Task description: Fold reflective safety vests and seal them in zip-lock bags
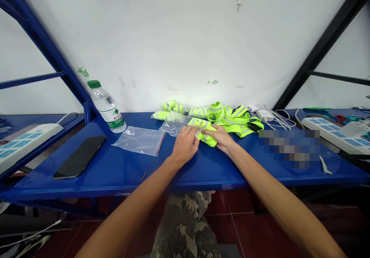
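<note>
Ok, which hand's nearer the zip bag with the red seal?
Left. The left hand sits just right of the zip bag in view, not touching it; the right hand is farther right, past the left hand.

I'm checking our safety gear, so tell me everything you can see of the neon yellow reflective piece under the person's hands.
The fluorescent yellow reflective vest lies folded and bunched, its fabric crossed by grey reflective stripes and looking like smooth synthetic webbing. It sits on the blue metal table, with the left hand and right hand resting on top of it. Its far edge meets a clear plastic bag, and other yellow reflective pieces lie just behind it.
</note>
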The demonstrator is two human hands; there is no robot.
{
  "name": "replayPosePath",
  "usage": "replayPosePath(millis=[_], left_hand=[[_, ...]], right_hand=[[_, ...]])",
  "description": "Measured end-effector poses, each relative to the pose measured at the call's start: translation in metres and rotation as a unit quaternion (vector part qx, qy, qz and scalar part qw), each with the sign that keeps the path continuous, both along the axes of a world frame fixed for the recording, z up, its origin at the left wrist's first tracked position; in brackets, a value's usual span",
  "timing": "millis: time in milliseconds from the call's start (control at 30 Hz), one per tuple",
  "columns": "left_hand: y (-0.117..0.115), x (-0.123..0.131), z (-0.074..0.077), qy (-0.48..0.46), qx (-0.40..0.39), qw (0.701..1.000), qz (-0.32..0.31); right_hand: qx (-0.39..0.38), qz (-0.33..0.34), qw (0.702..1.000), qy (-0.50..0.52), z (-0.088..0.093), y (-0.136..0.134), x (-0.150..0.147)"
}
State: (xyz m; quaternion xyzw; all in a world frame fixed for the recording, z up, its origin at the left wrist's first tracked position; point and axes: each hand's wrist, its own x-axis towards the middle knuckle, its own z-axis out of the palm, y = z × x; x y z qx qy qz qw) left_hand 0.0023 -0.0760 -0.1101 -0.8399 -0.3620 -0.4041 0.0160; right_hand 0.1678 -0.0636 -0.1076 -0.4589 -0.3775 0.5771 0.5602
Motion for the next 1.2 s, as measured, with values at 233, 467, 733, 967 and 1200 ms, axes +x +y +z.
replayPosePath(millis=[233, 467, 733, 967, 1200], left_hand=[[0.001, 0.002, 0.001, -0.064, -0.014, 0.998, 0.009], [0.002, 0.004, 0.003, -0.152, -0.054, 0.981, 0.109], [0.002, 0.0, 0.008, -0.029, 0.058, 0.991, 0.118], [0.002, -0.001, 0.005, 0.05, 0.106, 0.99, 0.075], [0.002, 0.001, 0.007, 0.009, 0.066, 0.989, 0.129]], right_hand=[[0.056, 0.061, 0.996, -0.042, -0.003, -0.005, -0.005], [0.148, 0.083, 0.975, -0.146, -0.004, -0.012, -0.008], [0.192, 0.06, 0.961, -0.191, -0.005, -0.014, -0.011], [0.156, -0.009, 0.968, -0.195, -0.009, -0.011, -0.011], [0.225, 0.031, 0.946, -0.231, -0.014, -0.011, -0.015]])
